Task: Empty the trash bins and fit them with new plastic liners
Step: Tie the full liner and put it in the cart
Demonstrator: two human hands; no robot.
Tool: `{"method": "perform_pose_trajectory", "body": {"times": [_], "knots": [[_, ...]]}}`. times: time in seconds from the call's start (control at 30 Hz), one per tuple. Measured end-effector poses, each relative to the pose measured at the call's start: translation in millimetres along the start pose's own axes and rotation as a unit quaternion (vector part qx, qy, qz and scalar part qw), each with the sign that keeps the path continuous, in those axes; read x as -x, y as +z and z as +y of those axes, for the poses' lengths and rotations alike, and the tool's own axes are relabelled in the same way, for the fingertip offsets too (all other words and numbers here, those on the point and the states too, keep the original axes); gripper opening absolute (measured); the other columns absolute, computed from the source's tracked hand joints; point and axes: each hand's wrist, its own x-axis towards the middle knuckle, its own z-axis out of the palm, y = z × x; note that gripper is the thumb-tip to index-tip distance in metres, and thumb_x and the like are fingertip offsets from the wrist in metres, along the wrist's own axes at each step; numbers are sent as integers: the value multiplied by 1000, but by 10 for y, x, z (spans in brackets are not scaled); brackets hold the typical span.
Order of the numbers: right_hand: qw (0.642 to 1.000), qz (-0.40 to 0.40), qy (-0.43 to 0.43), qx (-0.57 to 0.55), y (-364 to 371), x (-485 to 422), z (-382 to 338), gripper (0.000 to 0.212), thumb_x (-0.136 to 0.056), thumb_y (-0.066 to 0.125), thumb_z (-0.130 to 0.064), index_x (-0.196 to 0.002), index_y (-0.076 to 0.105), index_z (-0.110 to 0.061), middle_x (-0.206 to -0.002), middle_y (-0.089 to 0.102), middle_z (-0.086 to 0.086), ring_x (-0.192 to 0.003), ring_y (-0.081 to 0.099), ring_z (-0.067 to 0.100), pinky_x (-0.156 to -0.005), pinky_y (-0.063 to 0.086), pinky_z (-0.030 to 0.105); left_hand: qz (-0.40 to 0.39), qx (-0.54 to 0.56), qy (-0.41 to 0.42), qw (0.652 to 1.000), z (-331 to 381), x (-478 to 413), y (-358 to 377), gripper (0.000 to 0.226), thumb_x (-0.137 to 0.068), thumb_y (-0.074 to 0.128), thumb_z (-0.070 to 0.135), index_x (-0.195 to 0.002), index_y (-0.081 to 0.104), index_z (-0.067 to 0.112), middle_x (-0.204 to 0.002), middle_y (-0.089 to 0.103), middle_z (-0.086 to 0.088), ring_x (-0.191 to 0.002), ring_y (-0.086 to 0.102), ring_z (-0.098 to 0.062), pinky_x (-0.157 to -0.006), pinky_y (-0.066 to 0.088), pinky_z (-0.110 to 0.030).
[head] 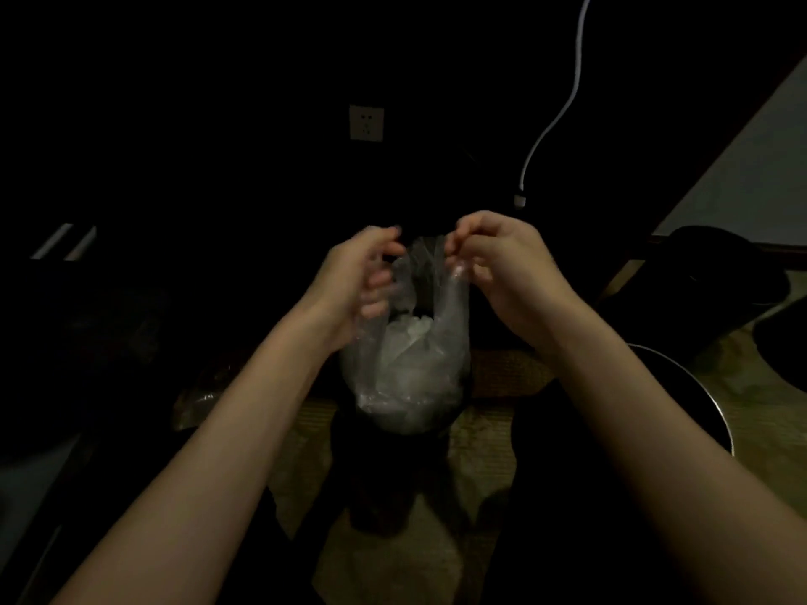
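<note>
A clear plastic bag [406, 369] with pale crumpled waste inside hangs in the middle of the dim view. My left hand [358, 272] pinches the bag's top edge on the left, fingers curled. My right hand [493, 259] pinches the top on the right. The two hands are close together, holding the bag's mouth up. Below the bag stands a dark bin [384, 469], mostly lost in shadow.
A white wall socket [366, 123] sits on the dark wall behind. A white cable [563, 107] hangs at upper right. A round metal-rimmed basin [698, 386] lies at right on a woven mat [515, 373]. Dark shapes stand at far right.
</note>
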Motion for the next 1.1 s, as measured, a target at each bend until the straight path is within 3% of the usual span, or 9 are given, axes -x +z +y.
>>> {"method": "perform_pose_trajectory", "body": {"times": [0.1,0.2,0.33,0.47,0.6,0.73,0.87,0.97,1.1], "knots": [[1000,-16,-23,-5,161,-29,-94,32,-84,46,19,-74,58,-9,-72,65,5,-67,64,11,-61,50,20,-46,-131,48,989,84,35,165,37,-89,66,37,-112,61,9,-62,54,10,-50,49,-1,-43,33,-16],[999,-19,-45,-6,133,-55,-237,28,-84,50,18,-78,61,-8,-84,72,8,-76,70,12,-65,54,20,-96,-138,100,981,177,55,190,21,-89,66,10,-109,61,9,-66,62,14,-59,59,0,-52,44,-16],[995,-58,-82,13,154,-18,-389,20,-85,54,17,-88,61,-2,-95,71,15,-83,72,11,-70,55,19,-54,-194,165,966,282,116,276,25,-87,53,-10,-109,60,-1,-82,59,-8,-70,58,-14,-58,43,-25],[993,9,-114,-22,12,16,-444,15,-90,65,-4,-104,63,-5,-103,71,16,-82,72,17,-76,58,26,9,-83,121,989,408,120,272,23,-89,48,-6,-100,67,0,-88,63,-12,-77,59,-20,-63,43,-25],[992,53,-10,112,-110,49,-61,82,-71,75,-49,-140,48,-14,-133,58,5,-115,60,16,-100,49,36,-5,-62,91,994,561,164,105,32,-84,50,12,-101,75,20,-90,66,-1,-75,62,-14,-66,50,-29],[953,-201,47,221,-33,138,386,131,-54,90,-43,-157,10,-28,-156,28,-10,-141,33,5,-116,33,30,-54,-78,107,990,690,175,36,32,-84,44,12,-100,71,6,-81,60,-12,-74,55,-26,-72,49,-34],[955,-216,-101,178,243,136,613,95,-71,88,-15,-143,32,-38,-142,42,-31,-132,40,-10,-101,38,7,-102,-149,130,975,713,243,27,39,-85,39,2,-89,75,14,-99,71,-10,-92,65,-20,-83,55,-33],[962,-169,-127,174,419,128,671,55,-80,80,-12,-118,53,-41,-123,60,-22,-116,56,-4,-98,49,20,-97,-206,134,964,699,273,6,42,-86,38,3,-89,76,19,-100,70,-10,-89,62,-29,-79,52,-42],[969,-171,-91,152,497,125,758,31,-86,68,-11,-92,62,-41,-94,64,-27,-91,61,-18,-81,48,6,-95,-245,136,955,652,310,-30,36,-93,38,-1,-98,71,12,-58,58,9,-46,49,-5,-41,37,-17]]}}
